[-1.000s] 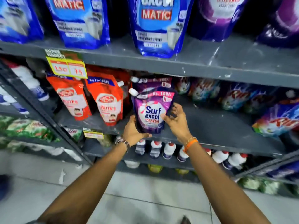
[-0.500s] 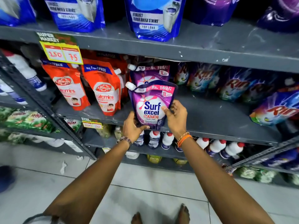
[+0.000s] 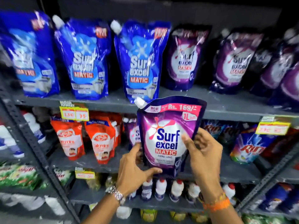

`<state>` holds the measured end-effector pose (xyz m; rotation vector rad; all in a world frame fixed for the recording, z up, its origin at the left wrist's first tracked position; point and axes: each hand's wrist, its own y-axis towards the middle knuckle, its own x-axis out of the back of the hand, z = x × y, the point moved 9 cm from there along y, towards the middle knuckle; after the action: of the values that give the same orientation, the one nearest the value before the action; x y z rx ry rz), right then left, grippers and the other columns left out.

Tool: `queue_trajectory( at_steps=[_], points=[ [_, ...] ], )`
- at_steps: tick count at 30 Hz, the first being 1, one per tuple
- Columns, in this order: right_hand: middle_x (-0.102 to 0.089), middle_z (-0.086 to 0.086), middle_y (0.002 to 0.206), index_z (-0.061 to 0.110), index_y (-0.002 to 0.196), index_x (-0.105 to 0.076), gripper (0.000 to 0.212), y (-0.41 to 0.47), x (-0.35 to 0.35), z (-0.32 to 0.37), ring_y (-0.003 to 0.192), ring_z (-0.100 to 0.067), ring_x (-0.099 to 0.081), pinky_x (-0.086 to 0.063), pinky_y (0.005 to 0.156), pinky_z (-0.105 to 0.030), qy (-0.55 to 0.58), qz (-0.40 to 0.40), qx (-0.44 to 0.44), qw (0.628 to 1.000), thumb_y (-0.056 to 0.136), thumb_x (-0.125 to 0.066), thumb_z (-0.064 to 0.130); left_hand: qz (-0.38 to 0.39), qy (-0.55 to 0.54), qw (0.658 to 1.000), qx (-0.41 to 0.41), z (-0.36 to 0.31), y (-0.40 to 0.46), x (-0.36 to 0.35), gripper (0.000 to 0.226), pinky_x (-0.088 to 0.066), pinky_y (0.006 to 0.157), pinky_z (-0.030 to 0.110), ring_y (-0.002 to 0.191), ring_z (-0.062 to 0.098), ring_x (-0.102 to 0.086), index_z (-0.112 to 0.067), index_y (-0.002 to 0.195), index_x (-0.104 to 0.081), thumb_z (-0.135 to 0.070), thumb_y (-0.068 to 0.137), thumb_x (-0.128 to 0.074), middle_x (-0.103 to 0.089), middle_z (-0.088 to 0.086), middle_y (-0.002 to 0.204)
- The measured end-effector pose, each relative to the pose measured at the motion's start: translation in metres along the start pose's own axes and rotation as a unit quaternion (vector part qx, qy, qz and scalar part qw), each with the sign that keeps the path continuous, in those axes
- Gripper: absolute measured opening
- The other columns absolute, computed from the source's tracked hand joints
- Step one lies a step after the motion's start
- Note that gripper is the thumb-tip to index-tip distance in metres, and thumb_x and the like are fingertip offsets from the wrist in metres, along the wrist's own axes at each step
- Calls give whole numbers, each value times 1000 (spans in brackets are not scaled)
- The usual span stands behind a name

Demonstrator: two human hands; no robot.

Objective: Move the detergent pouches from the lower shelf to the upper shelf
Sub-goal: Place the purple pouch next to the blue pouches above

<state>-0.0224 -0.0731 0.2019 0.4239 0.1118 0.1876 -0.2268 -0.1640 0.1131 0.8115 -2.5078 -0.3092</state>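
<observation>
A purple Surf Excel Matic pouch [image 3: 166, 135] with a white spout hangs upright in front of the shelves, held between both hands. My left hand [image 3: 132, 168] cups its lower left corner. My right hand [image 3: 202, 152] grips its right side. The pouch's top reaches the front edge of the upper shelf [image 3: 226, 109]. Another purple pouch [image 3: 133, 133] stands behind it on the lower shelf [image 3: 84, 160]. The upper shelf carries blue pouches [image 3: 139, 62] on the left and purple pouches [image 3: 184, 60] on the right.
Red Lifebuoy refill pouches [image 3: 100, 138] stand left on the lower shelf, Rin packs [image 3: 249, 146] right. White bottles [image 3: 176, 188] line the shelf beneath. Yellow price tags [image 3: 74, 113] hang from the upper shelf's edge. A slotted metal upright [image 3: 32, 143] slants at left.
Both hands have lifted the purple pouch off the lower shelf up to the level of the upper shelf's edge. The view has tilted up, showing the upper shelf's pouches.
</observation>
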Motion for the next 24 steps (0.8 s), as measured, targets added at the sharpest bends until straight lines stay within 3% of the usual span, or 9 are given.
queue_trajectory(
  at_steps=[2, 6, 9, 11, 17, 21, 24],
  points=[
    [-80, 14, 92, 24, 103, -73, 25, 20, 8, 38, 84, -4, -76, -58, 69, -16, 10, -4, 39, 999, 87, -73, 5, -3, 3, 999, -37, -43, 12, 4, 79, -57, 84, 17, 96, -11, -67, -39, 114, -57, -63, 46, -90, -73, -26, 101],
    [-80, 13, 84, 25, 97, -73, 25, 73, 25, 96, 78, -2, -74, -57, 67, -16, 27, -29, 103, 994, 85, -73, 3, -10, -15, 997, -81, -115, 52, 9, 87, -60, 82, 25, 95, -5, -71, -41, 121, -53, -61, 44, -90, -75, -20, 105],
    [-79, 0, 88, 8, 108, -72, 23, 116, 32, 112, 83, -12, -74, -60, 72, -27, 17, -44, 111, 993, 86, -73, 4, -38, 4, 996, -82, -141, 89, 6, 107, -60, 86, 34, 96, 2, -72, -37, 130, -48, -70, 36, -87, -75, -12, 110],
    [-77, -9, 94, 1, 114, -69, 28, 143, 33, 118, 84, -18, -74, -62, 75, -33, 11, -39, 114, 993, 87, -72, 3, -50, 16, 996, -72, -154, 112, 1, 106, -60, 87, 36, 95, 6, -72, -35, 129, -49, -65, 35, -88, -76, -9, 109],
    [-70, -1, 78, 2, 103, -67, 15, 194, 28, 111, 59, 4, -68, -55, 55, -17, -30, -37, 106, 993, 89, -69, 0, -76, 49, 995, -44, -167, 158, -20, 105, -56, 92, 41, 102, 17, -71, -30, 129, -47, -50, 38, -95, -76, -1, 109],
    [-75, -11, 94, 26, 90, -65, 17, 211, 26, 89, 86, -24, -76, -64, 71, -42, -55, -41, 79, 995, 88, -72, 11, -67, 62, 995, -24, -154, 178, -32, 114, -55, 95, 45, 111, 21, -68, -28, 134, -44, -54, 36, -93, -73, 2, 119],
    [-75, -9, 100, 27, 94, -66, 15, 220, 25, 82, 94, -28, -74, -64, 77, -44, -58, -49, 75, 994, 88, -73, 15, -69, 69, 995, -11, -150, 184, -37, 113, -52, 100, 47, 117, 24, -65, -23, 141, -40, -45, 44, -95, -70, 5, 125]
  ],
)
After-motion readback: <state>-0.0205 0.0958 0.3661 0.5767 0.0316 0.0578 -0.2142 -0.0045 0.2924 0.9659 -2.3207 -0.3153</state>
